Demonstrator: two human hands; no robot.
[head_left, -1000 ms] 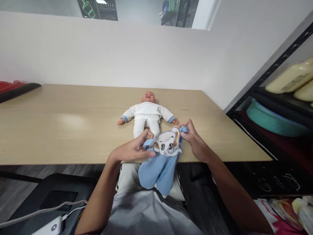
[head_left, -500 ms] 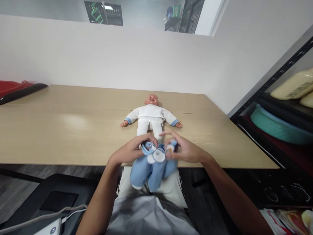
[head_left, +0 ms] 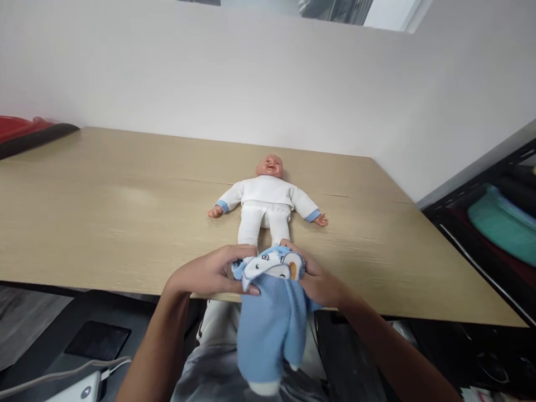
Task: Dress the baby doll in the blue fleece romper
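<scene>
Blue doll pants (head_left: 270, 329) with a white cartoon animal face near the top hang over the table's front edge, their legs dangling toward my lap. My left hand (head_left: 218, 271) is closed on the left side of the gathered waist, thumb in front. On the other side, my right hand (head_left: 316, 279) grips the waist near the orange patch, its fingers partly hidden behind the cloth. Just beyond lies a baby doll (head_left: 268, 192) on its back, arms spread, in a white top with blue cuffs and white bottoms. The pants and my hands hide the doll's feet.
The doll rests on a wooden table (head_left: 125, 223) against a white wall. A red and black object (head_left: 33, 134) sits at the far left. Shelving with a teal basin (head_left: 502, 223) stands at right. Below left, a black seat holds a dark flat item (head_left: 98, 339) and a white cabled device (head_left: 79, 388).
The bunched pants have opened out and hang longer, with the animal face spread between my hands. Both hands remain on the waist. The view has tilted down and closer to the table.
</scene>
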